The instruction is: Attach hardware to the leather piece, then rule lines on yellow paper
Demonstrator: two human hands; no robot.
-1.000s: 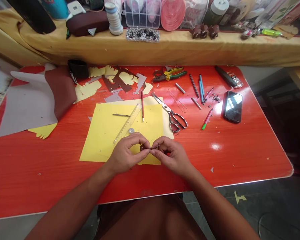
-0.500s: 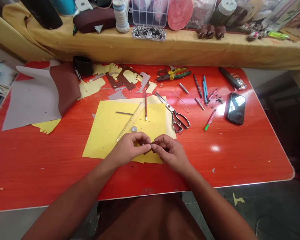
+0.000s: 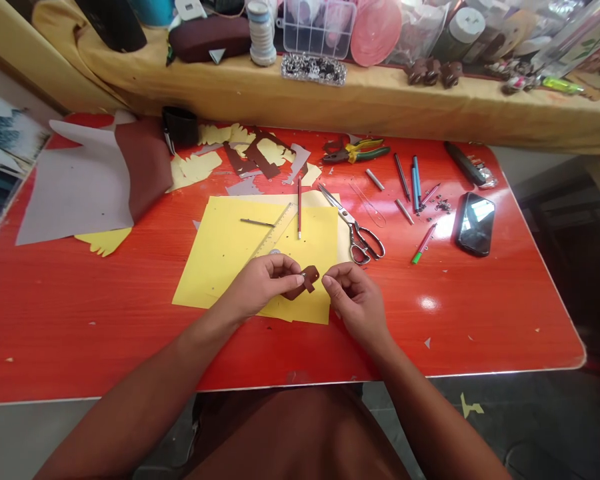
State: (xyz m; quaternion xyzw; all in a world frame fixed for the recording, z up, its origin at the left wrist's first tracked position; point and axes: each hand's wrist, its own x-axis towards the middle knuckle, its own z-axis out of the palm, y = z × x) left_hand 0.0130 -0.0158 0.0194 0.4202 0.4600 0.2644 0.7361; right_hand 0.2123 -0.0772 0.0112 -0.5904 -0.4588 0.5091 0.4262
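My left hand [image 3: 260, 283] pinches a small brown leather piece [image 3: 307, 278] between thumb and fingers, just above the yellow paper sheet [image 3: 230, 257]. My right hand [image 3: 355, 300] sits a short way to the right of the piece, apart from it, its fingers curled in with the thumb and forefinger close together; whether they hold anything I cannot make out. A clear ruler [image 3: 275, 233], a small round metal part [image 3: 275, 252], a red pencil [image 3: 299, 207] and a thin metal pin [image 3: 257, 222] lie on the yellow sheet just beyond my hands.
Scissors [image 3: 355, 227] lie right of the sheet, with pliers [image 3: 355, 152], pens [image 3: 415, 180], a green-tipped pencil [image 3: 423, 243] and a phone [image 3: 475, 223] farther right on the red table [image 3: 80, 320]. Grey and brown sheets [image 3: 95, 187] and scraps sit at the left. A cluttered shelf [image 3: 380, 93] runs behind.
Both hands were pinched together on the small brown piece. Now my right hand has let go and drawn slightly right, and the piece stays in my left hand, showing its flat face.
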